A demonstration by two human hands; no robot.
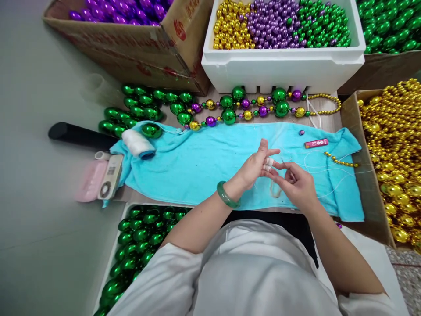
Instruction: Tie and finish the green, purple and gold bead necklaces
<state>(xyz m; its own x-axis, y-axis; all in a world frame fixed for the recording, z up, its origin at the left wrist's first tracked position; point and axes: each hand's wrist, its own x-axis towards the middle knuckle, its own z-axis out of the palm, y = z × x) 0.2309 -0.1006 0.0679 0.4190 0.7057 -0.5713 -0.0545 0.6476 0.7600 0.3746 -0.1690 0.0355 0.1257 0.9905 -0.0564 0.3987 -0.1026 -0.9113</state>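
Over the turquoise towel (184,162), my left hand (255,166) is held open, thumb up and fingers stretched to the right. White tape wraps some of its fingers, and a green bangle (226,195) circles the wrist. Fingertips of my right hand (299,184) meet the left fingers in a closed pinch; what they hold is too small to make out. Thin white thread (324,193) loops on the towel to the right, near a short string of gold beads (340,160). A pink-red small box (316,143) and one loose purple bead (301,132) lie beyond the hands.
A beaded necklace (229,116) lies behind the towel, before a white foam box (283,66) of small beads. Cardboard boxes of purple beads (125,11) and gold beads (397,153) flank it. Left stand a thread spool (136,142) and green beads (141,232).
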